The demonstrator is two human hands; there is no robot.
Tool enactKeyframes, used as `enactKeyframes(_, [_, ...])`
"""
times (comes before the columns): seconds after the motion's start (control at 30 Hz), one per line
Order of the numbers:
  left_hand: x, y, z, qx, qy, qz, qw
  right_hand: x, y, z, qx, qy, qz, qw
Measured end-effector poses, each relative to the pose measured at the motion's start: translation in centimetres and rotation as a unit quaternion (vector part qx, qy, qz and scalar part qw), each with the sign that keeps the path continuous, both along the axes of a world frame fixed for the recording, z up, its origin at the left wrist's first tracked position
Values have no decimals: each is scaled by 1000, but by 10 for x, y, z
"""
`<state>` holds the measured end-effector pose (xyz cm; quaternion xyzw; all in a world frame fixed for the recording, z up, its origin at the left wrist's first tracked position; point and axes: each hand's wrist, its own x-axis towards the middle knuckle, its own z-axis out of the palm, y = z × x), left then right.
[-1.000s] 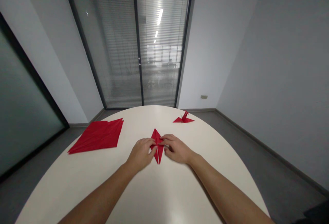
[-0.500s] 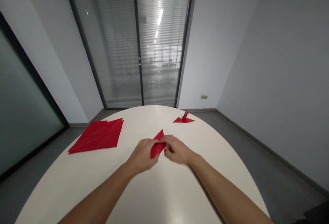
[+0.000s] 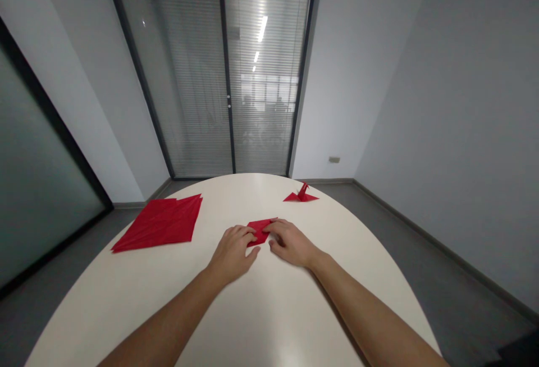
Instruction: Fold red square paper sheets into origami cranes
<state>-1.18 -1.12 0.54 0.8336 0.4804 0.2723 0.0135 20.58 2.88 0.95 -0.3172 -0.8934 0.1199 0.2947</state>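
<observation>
The red paper (image 3: 260, 237) lies partly folded on the table (image 3: 261, 311) beneath the resting fingertips of the left hand (image 3: 234, 251) and right hand (image 3: 291, 242), thumbs parted from fingers, while one bird (image 3: 302, 194) looks finished and the stacked sheets (image 3: 162, 222) appear untouched.

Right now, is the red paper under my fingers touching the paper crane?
Apart. The head view shows the folded red paper nearer you and the red paper crane farther right, with white tabletop visible between them.
</observation>
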Motion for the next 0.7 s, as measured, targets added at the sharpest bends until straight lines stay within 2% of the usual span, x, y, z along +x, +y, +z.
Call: enactKeyframes(0.7, [1, 0, 5, -9, -8, 10, 1000, 0, -6, 4, -42, 3, -4, 999])
